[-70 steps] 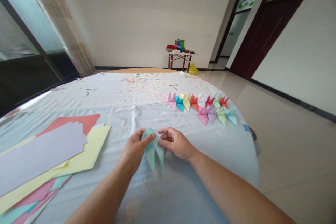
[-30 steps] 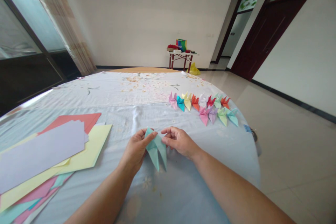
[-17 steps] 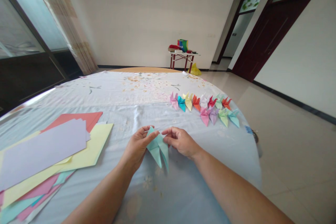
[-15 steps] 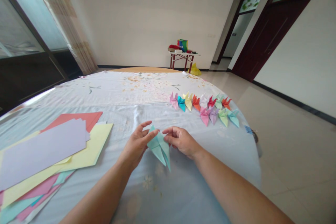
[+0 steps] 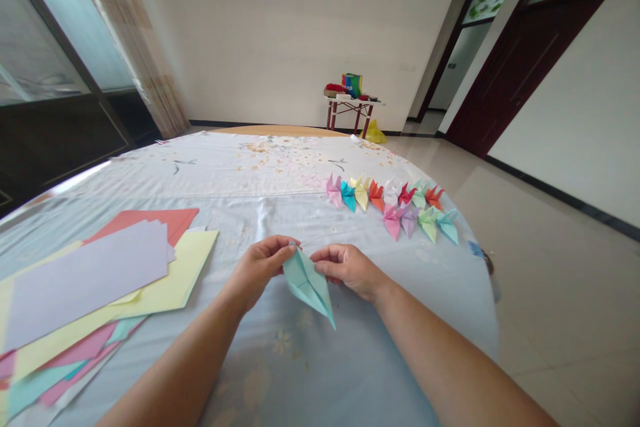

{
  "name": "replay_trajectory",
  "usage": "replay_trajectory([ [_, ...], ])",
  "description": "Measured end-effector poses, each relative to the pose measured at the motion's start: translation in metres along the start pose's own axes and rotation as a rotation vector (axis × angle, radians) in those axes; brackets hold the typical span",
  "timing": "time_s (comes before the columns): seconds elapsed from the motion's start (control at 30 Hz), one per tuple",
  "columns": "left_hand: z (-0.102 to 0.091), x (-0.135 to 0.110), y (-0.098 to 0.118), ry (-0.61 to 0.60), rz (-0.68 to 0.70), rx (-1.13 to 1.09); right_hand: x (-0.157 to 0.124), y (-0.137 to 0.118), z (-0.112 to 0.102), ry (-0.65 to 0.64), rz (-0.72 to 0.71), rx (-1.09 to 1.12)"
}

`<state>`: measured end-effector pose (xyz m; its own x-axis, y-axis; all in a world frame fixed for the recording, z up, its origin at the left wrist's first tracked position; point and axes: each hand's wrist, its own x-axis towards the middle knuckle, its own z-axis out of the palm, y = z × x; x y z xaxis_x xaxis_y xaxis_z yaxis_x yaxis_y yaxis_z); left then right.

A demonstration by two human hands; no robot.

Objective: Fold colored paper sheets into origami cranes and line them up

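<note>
Between my hands is a mint-green folded paper (image 5: 307,281), a long diamond with one point toward me and a crease down its middle. My left hand (image 5: 265,263) pinches its upper left corner between thumb and fingers. On the other side, my right hand (image 5: 347,270) is closed on the paper's right edge with thumb and fingertips. The paper is held just over the tablecloth. Beyond my right hand stand several finished paper cranes (image 5: 393,220) in two rows, in pink, blue, yellow, orange, white, red, purple and green.
A pile of coloured paper sheets (image 5: 90,280) lies at the left, lilac on top. A pale flowered cloth (image 5: 280,180) covers the round table. Farther back, a small side table (image 5: 353,103) with a colourful bag stands against the wall, a yellow bag beside it.
The folded paper has turned, its two separate lower points now showing as one wider diamond. My left fingers have closed in on its top corner. The view has shifted slightly.
</note>
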<state>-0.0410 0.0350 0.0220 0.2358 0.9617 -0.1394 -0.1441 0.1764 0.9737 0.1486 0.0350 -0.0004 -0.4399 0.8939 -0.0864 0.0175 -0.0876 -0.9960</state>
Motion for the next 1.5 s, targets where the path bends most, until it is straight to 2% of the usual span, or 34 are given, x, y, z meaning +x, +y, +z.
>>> replay_trajectory([
  [0.27, 0.006, -0.001, -0.002, 0.075, -0.018, -0.112, 0.0, -0.001, 0.001, 0.036, -0.018, 0.018],
  [0.47, 0.012, -0.002, -0.002, 0.102, -0.04, -0.047, 0.001, -0.002, 0.005, 0.078, -0.034, -0.016],
  [0.63, 0.012, 0.0, -0.007, 0.141, -0.055, -0.092, 0.002, 0.002, 0.005, 0.043, -0.044, -0.011],
  [1.5, 0.009, 0.0, -0.005, 0.172, -0.054, -0.085, 0.003, 0.004, 0.003, 0.022, -0.084, -0.136],
])
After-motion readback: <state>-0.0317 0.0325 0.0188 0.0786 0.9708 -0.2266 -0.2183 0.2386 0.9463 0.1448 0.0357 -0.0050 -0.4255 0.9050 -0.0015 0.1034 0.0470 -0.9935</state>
